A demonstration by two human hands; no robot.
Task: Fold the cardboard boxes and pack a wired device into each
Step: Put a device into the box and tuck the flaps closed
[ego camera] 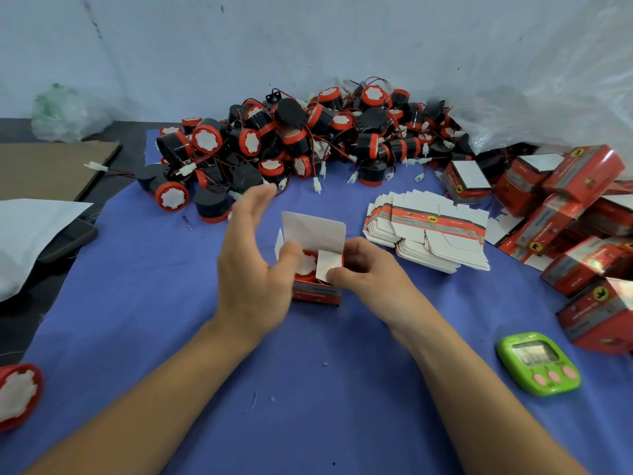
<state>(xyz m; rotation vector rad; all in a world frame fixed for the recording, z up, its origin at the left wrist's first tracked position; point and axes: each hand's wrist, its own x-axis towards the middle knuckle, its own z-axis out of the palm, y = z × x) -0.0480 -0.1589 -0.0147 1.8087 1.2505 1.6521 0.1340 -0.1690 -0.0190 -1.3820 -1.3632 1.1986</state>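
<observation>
A small red cardboard box [317,296] stands on the blue cloth at the centre, its white lid flap [313,229] up. Inside it sits a red-rimmed device [306,264] with a white face. My right hand [363,269] grips the box from the right, thumb pressing a white side flap inward. My left hand [253,255] is at the box's left side, fingers spread and raised, thumb touching the left flap. A pile of black and red wired devices [301,138] lies behind. Flat unfolded boxes [428,231] are stacked to the right.
Packed red boxes [582,234] are heaped at the right edge under a clear plastic bag [548,90]. A green timer [537,363] lies at the near right. One loose device [19,394] sits at the near left. Brown cardboard [51,169] and a white bag [30,234] lie at the left.
</observation>
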